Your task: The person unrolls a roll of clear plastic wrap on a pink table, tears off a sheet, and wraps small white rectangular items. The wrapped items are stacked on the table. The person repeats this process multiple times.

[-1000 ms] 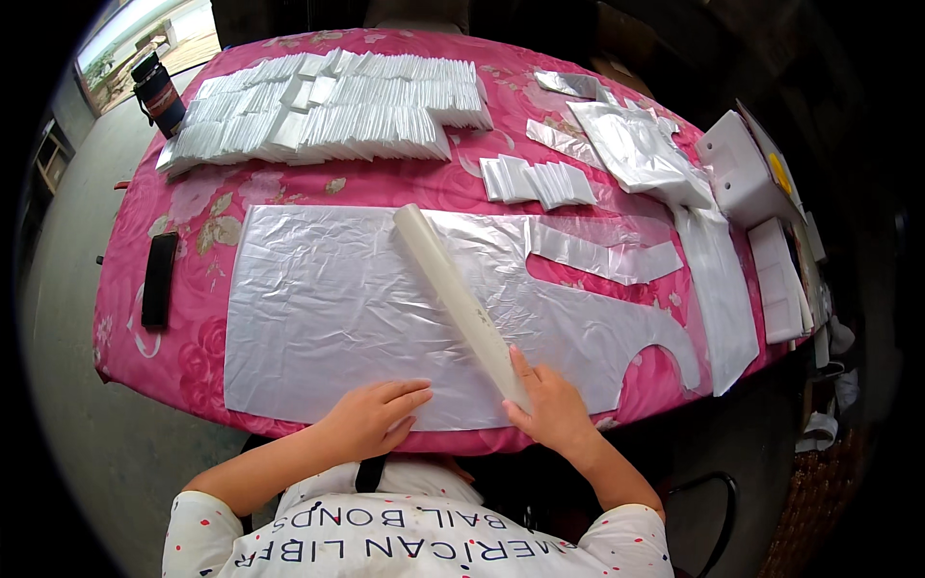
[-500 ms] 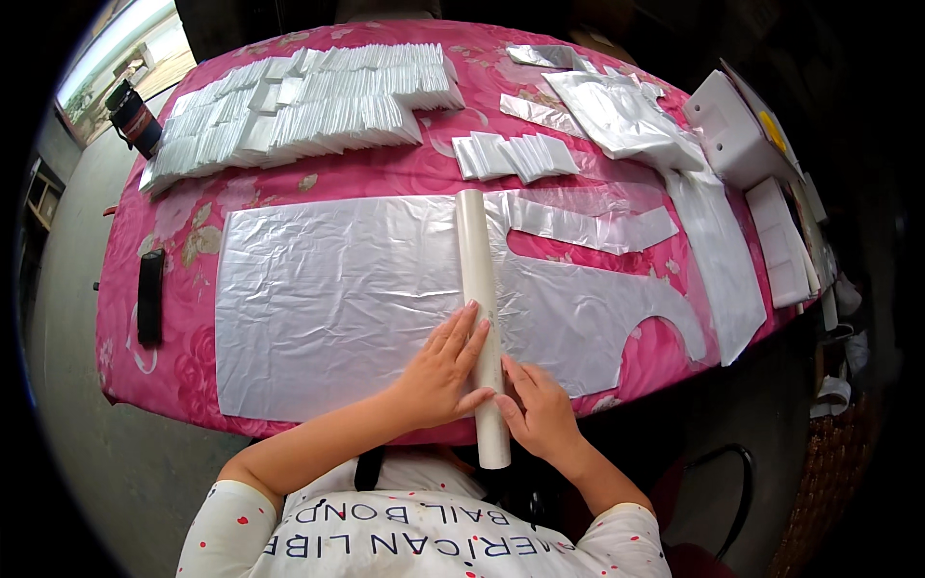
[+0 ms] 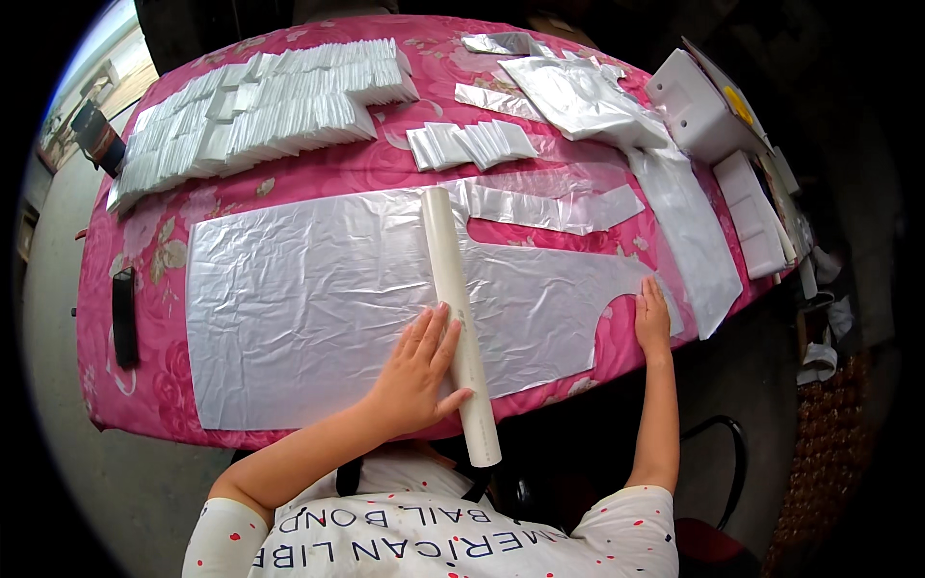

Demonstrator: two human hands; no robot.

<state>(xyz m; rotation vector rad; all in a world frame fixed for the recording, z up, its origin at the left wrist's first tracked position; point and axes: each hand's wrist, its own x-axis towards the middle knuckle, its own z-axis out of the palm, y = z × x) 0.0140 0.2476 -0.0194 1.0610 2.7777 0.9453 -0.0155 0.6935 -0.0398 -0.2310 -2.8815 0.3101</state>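
Note:
A thin, whitish plastic apron [image 3: 308, 308] lies spread on the table, its strap-like strips and curved cutouts toward the right. Across it rests a long white plastic pipe [image 3: 446, 260], its near end sticking out past the table edge. My left hand [image 3: 414, 371] lies on the pipe and the film beside it, fingers stretched and thumb out over the pipe. Farther right, my right hand [image 3: 652, 318] reaches to the curved strap end of the apron, fingers straight and laid on it; whether it pinches any film is not visible.
Rows of folded white plastic packets [image 3: 260, 106] stand at the far left, with a few more packets [image 3: 472, 144] in the middle. Loose film [image 3: 578, 101] lies far right beside white boxes [image 3: 694, 106]. A black oblong object [image 3: 124, 318] sits on the pink flowered tablecloth [image 3: 164, 371].
My right hand has left the pipe and moved right and away to the strap end of the apron. My left hand stays on the pipe. The whole view has shifted slightly.

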